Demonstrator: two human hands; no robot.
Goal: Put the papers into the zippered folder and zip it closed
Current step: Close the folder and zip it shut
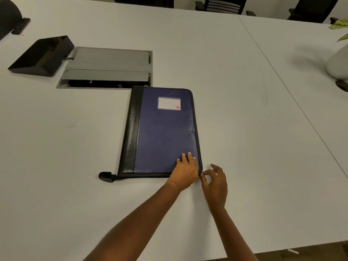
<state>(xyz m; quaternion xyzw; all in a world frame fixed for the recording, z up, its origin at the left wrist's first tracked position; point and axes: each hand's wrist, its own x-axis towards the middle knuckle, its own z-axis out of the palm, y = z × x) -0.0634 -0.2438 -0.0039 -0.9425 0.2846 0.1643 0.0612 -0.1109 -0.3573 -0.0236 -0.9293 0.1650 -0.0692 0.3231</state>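
A blue zippered folder (163,129) with a black spine and a white label lies flat and closed on the white table. No papers are in sight. My left hand (185,171) presses flat on the folder's near right corner, fingers spread. My right hand (214,182) is just right of that corner, thumb and forefinger pinched on the zipper pull (201,173). A black zipper tail (105,176) sticks out at the near left corner.
A grey cable hatch (107,67) is sunk in the table behind the folder, with a black wedge-shaped device (41,56) to its left. A white plant pot (339,63) stands at the far right. Chairs line the far edge.
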